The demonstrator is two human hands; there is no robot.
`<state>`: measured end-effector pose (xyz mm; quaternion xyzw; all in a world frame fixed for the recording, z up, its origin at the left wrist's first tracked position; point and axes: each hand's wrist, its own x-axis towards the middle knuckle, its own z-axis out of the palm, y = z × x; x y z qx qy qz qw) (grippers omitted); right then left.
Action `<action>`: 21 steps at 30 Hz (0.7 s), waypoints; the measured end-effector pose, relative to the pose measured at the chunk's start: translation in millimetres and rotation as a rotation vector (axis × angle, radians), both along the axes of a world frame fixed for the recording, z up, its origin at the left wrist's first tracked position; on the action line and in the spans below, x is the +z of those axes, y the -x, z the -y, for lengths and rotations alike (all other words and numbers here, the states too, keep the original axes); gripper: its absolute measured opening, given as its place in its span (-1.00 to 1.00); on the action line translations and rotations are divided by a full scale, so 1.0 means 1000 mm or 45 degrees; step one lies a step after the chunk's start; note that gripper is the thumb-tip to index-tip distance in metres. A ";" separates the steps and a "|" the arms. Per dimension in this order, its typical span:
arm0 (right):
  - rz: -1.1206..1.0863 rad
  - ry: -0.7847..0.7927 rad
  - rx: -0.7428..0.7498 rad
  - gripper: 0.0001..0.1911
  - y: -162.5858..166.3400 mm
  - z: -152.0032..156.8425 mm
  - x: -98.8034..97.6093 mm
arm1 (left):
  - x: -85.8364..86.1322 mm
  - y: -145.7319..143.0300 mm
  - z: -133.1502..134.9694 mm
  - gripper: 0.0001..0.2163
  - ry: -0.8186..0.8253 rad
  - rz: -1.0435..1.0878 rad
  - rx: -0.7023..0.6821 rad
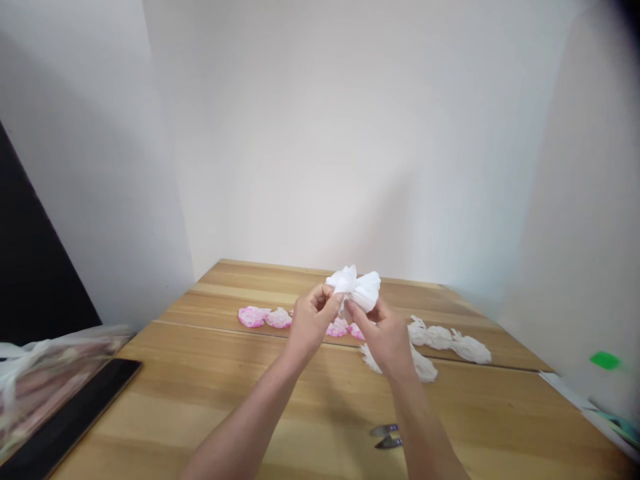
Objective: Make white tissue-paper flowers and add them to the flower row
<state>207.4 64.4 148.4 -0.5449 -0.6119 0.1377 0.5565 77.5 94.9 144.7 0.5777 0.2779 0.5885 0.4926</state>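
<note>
Both hands are raised above the wooden table [210,400] and pinch a white tissue-paper flower [356,287] at its gathered middle. My left hand [313,319] grips it from the left with fingers closed. My right hand [383,333] grips it from the right, thumb and fingers pressed on the paper. Behind the hands, pink-and-white paper flowers [263,317] lie in a row on the table. White paper flowers [453,341] lie to the right, one partly hidden under my right wrist.
Small metal scissors [386,437] lie near the front, partly hidden by my right forearm. A clear plastic bag [45,373] and a dark flat panel [70,417] sit at the left edge. White walls enclose the table; papers and a green item [605,361] are at right.
</note>
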 end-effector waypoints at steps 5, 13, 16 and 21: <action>-0.141 -0.040 0.035 -0.64 0.000 -0.003 -0.004 | -0.003 -0.002 0.000 -0.70 -0.083 0.045 0.158; -0.231 0.048 0.215 -0.62 0.001 -0.001 -0.006 | -0.007 -0.005 0.002 -0.71 -0.079 0.160 0.222; -0.208 0.069 0.211 -0.63 0.000 0.000 -0.005 | -0.005 -0.005 0.001 -0.73 -0.042 0.183 0.240; -0.185 0.061 0.177 -0.65 -0.003 0.001 0.001 | -0.001 0.000 -0.003 -0.73 -0.029 0.191 0.255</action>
